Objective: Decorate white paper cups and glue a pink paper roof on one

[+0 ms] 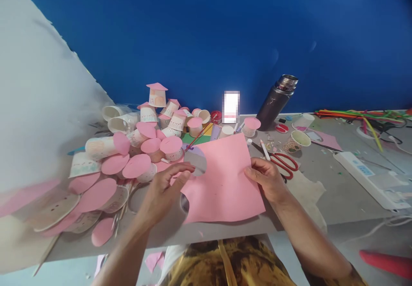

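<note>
A sheet of pink paper (225, 183) is held up over the front of the table, with rounded cut-outs along its left side. My right hand (268, 181) grips its right edge, thumb on the front and fingers behind. At the left side, my left hand (169, 185) closes thumb and fingers on the sheet by the upper cut-out; the exact pinch is partly hidden. Red-handled scissors (285, 161) lie just beyond my right hand. Beside my left hand are many paper cups with pink round tops, such as this cup (171, 149).
A dark thermos (277, 103) stands open against the blue wall. To the right are a cup of small bits (299, 141), a white power strip (370, 181) and coloured pipe cleaners (350, 113). Thin sticks (120, 204) lie among the cups. A glowing blurred screen (231, 107) stands at the back.
</note>
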A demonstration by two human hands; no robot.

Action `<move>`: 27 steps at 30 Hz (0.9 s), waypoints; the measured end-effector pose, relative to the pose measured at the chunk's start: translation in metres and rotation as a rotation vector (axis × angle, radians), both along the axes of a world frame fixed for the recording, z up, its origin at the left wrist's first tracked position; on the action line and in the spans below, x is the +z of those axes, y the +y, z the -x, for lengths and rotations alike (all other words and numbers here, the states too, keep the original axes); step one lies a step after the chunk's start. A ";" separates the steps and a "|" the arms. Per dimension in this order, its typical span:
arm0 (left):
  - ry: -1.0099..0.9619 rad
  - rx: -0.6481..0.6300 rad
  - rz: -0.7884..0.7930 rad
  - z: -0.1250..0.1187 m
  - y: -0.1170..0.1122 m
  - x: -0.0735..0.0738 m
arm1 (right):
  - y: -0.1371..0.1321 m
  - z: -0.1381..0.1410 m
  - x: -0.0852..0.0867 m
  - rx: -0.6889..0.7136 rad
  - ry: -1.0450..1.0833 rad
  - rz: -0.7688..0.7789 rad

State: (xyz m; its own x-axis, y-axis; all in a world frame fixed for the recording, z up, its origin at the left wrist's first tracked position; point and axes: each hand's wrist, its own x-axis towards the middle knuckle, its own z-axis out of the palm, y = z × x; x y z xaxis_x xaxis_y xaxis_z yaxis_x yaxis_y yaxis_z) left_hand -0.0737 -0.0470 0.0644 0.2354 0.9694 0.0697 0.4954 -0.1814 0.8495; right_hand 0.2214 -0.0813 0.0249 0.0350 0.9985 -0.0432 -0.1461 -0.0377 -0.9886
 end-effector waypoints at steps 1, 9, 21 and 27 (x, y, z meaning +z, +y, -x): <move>-0.007 -0.018 0.016 -0.007 0.002 0.000 | -0.001 0.001 0.001 -0.003 -0.010 -0.018; -0.375 -0.117 0.322 -0.041 0.021 -0.019 | -0.015 -0.024 -0.008 -0.064 -0.318 -0.069; 0.199 -0.333 0.341 -0.064 0.018 -0.034 | -0.045 -0.113 -0.062 -0.419 -1.155 -0.014; 0.592 -0.412 0.155 -0.082 0.005 -0.041 | -0.036 -0.114 -0.051 -0.171 -1.319 -0.023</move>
State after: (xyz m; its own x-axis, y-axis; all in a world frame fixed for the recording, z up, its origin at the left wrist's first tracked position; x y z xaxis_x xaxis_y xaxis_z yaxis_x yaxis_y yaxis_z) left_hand 0.0086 -0.0420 0.0237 0.5384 0.7825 -0.3128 0.7966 -0.3515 0.4917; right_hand 0.3349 -0.1171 -0.0265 0.1619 0.9774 0.1362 0.9145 -0.0968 -0.3929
